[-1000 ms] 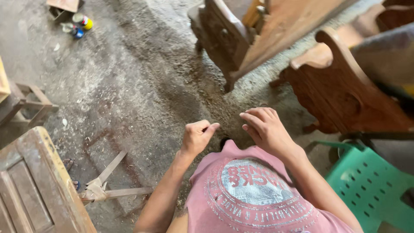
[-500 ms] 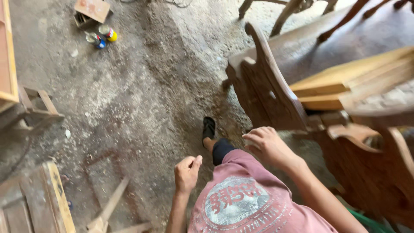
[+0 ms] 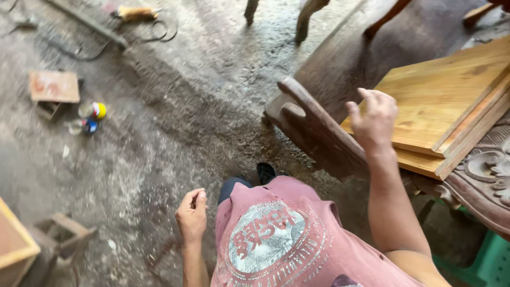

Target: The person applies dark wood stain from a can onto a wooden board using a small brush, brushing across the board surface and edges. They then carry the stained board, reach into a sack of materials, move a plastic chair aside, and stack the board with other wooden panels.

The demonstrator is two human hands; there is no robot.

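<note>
At the far left a small wooden stool (image 3: 64,234) stands on the dusty concrete floor (image 3: 175,117), with a flat reddish board (image 3: 54,86) and two small paint tins (image 3: 91,118) lying farther up. The left hand (image 3: 192,215) hangs low beside the pink shirt (image 3: 276,239), its fingers (image 3: 199,199) curled loosely together around nothing — well apart from any tool or board. Just past it a dark sandal (image 3: 265,171) shows on the floor. Right of centre, the right hand (image 3: 374,119) is raised with its fingers (image 3: 366,98) spread apart, hovering over the near edge of a stack of pale wooden planks (image 3: 446,101); whether it touches them I cannot tell. The planks lie flat across a dark carved wooden bench (image 3: 319,130), their long edges jutting toward the person. They look stiff, smooth-sanded and fairly heavy — likely best taken along a long edge, thumb on top and fingers beneath, and the top plank may slide on the one under it. A green plastic chair (image 3: 486,260) peeks in at the lower right.
</note>
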